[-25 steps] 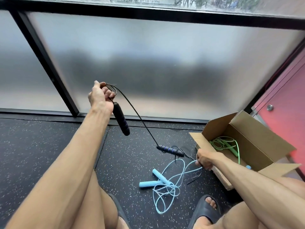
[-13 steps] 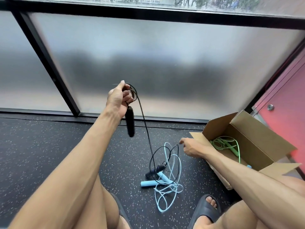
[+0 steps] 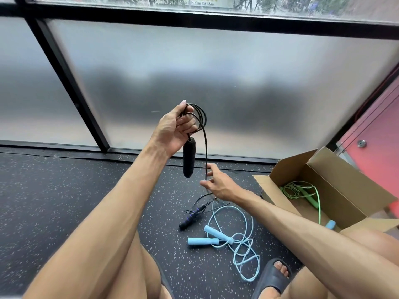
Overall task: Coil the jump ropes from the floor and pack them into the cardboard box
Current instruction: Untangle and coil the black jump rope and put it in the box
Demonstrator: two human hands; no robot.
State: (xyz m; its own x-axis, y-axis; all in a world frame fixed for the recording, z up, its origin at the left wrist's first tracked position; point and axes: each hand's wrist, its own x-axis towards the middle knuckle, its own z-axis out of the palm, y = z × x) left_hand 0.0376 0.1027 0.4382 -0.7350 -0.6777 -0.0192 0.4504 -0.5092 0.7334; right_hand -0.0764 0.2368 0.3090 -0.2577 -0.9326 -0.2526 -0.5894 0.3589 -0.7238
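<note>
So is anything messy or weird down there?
A bit. The light blue rope lies in a loose tangle on the floor, not coiled. The black rope is half coiled in the left hand, with one handle down on the floor. Nothing looks broken.

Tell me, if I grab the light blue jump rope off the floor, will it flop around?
Probably floppy: the light blue jump rope lies in loose tangled loops. Its two handles would likely dangle and swing. It looks light.
</note>
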